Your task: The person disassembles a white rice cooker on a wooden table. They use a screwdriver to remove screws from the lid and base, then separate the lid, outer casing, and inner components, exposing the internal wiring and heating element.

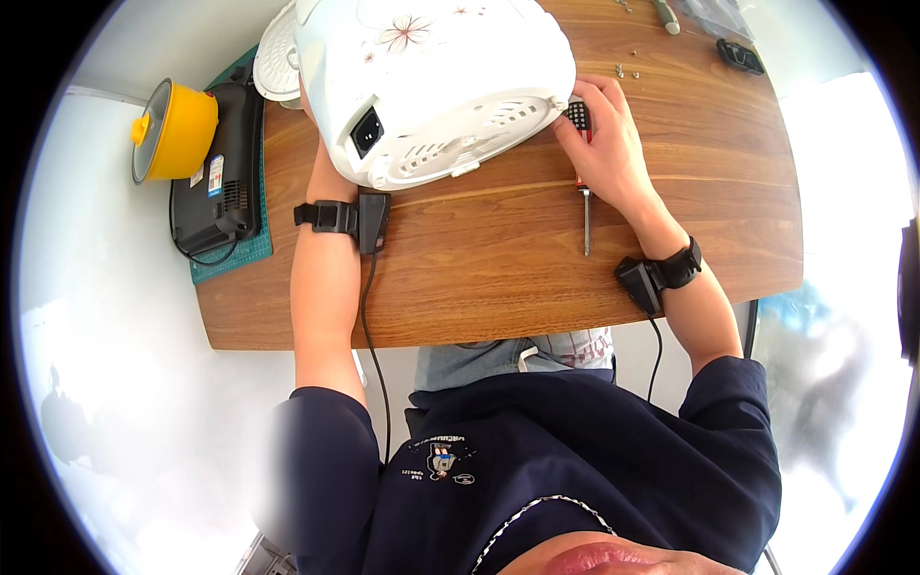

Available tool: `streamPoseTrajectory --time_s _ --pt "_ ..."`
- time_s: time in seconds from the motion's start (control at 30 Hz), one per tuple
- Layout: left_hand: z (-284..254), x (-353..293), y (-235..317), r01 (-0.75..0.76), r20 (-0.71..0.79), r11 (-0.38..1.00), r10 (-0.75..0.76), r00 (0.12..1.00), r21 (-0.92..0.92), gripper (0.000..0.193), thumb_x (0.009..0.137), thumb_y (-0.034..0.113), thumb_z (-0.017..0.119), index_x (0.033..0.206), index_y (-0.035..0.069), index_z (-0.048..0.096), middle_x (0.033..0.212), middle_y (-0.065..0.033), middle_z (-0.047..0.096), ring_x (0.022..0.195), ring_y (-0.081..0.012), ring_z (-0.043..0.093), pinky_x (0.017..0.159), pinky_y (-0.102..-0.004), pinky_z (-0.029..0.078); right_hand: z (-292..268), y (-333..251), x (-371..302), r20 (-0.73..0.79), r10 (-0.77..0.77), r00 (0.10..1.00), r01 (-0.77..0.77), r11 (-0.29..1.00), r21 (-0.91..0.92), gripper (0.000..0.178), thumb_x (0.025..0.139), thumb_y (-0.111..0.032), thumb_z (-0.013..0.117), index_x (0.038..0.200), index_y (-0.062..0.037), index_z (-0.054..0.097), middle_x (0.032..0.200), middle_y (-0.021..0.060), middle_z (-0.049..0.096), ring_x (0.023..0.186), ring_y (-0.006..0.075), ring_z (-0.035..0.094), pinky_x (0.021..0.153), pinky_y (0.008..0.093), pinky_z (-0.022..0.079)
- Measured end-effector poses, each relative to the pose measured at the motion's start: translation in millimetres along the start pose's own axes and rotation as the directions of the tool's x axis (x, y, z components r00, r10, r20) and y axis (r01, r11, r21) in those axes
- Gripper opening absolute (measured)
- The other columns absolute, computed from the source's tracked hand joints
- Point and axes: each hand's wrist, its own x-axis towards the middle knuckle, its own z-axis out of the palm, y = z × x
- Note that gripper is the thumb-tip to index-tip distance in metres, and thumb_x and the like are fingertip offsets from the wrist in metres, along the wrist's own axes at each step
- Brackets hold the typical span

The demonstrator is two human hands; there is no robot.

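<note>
A white rice cooker point(441, 86) with a flower print lies tipped on the wooden table, its vented base turned toward me. A black power socket point(366, 132) shows low on its left side. My left hand point(308, 103) is at the cooker's left side, its fingers hidden behind the body. At the cooker's right lower edge is my right hand point(606, 144), thumb and fingers closed around the red and black handle of a screwdriver point(586, 222). The screwdriver's shaft points back toward me. Whether the fingertips also press on the cooker's rim, I cannot tell.
Several small screws point(628, 73) lie beyond my right hand. At the far right are a black object point(740, 57) and a grey-green handled tool point(667, 16). A yellow pot point(182, 129) rests on a black appliance point(225, 182) over a green mat point(251, 251). A white round part point(275, 57) stands behind.
</note>
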Motion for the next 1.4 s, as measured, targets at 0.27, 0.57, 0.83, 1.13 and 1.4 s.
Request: streamPoseTrajectory --time_s 0.27,0.57,0.83,1.13,1.4 --pt "0.1 12.5 -2.1 0.013 0.035 1.0 -0.012 0.999 -0.015 0.069 0.104 0.053 0.026 0.149 0.004 0.047 0.142 -0.021 0.058 0.123 -0.0329 0.063 0.098 -0.0457 0.056 -12.3 -11.1 5.7 -0.293 -0.215 0.932 0.292 0.924 0.248 0.038 0.09 -0.019 0.077 0.122 -0.0016 0.066 0.123 0.0123 0.06 0.107 0.0238 0.06 0.089 0.0347 0.052" --pt "6.2 51.9 -5.9 -0.006 0.137 0.998 0.015 0.99 -0.063 0.069 0.104 0.053 0.027 0.148 0.004 0.047 0.142 -0.0212 0.058 0.123 -0.0334 0.062 0.099 -0.0464 0.055 -24.6 -55.8 39.6 -0.29 -0.606 0.741 0.626 0.78 -0.031 0.049 0.085 -0.034 0.083 0.119 -0.0025 0.067 0.117 0.012 0.06 0.1 0.0271 0.057 0.084 0.0371 0.05" --pt "-1.4 47.9 -6.7 -0.055 0.163 0.986 0.08 0.983 -0.155 0.069 0.104 0.053 0.028 0.148 0.003 0.048 0.141 -0.0214 0.058 0.122 -0.0338 0.062 0.099 -0.0469 0.055 -15.8 -89.1 76.9 -0.353 -0.728 0.588 0.685 0.68 -0.261 0.029 0.097 -0.03 0.07 0.092 -0.0023 0.066 0.09 0.0085 0.063 0.079 0.0231 0.056 0.07 0.0321 0.046" --pt "3.8 47.9 -11.3 -0.14 0.117 0.981 0.156 0.981 -0.136 0.072 0.104 0.055 0.027 0.151 0.002 0.044 0.146 -0.0228 0.054 0.128 -0.0369 0.057 0.105 -0.0498 0.05 -7.9 -73.2 90.5 -0.51 -0.7 0.5 0.652 0.692 -0.311 0.027 0.102 -0.019 0.059 0.081 -0.003 0.064 0.077 0.0053 0.064 0.066 0.018 0.055 0.06 0.0285 0.045" --pt "25.3 49.4 -15.8 -0.19 0.062 0.981 0.192 0.98 -0.035 0.078 0.105 0.058 0.025 0.156 0.001 0.038 0.153 -0.0249 0.048 0.138 -0.0415 0.049 0.116 -0.0539 0.043 -11.0 -76.4 91.9 -0.584 -0.632 0.509 0.608 0.744 -0.276 0.037 0.1 -0.013 0.049 0.069 -0.0004 0.062 0.07 0.0065 0.064 0.059 0.0157 0.054 0.055 0.0278 0.041"
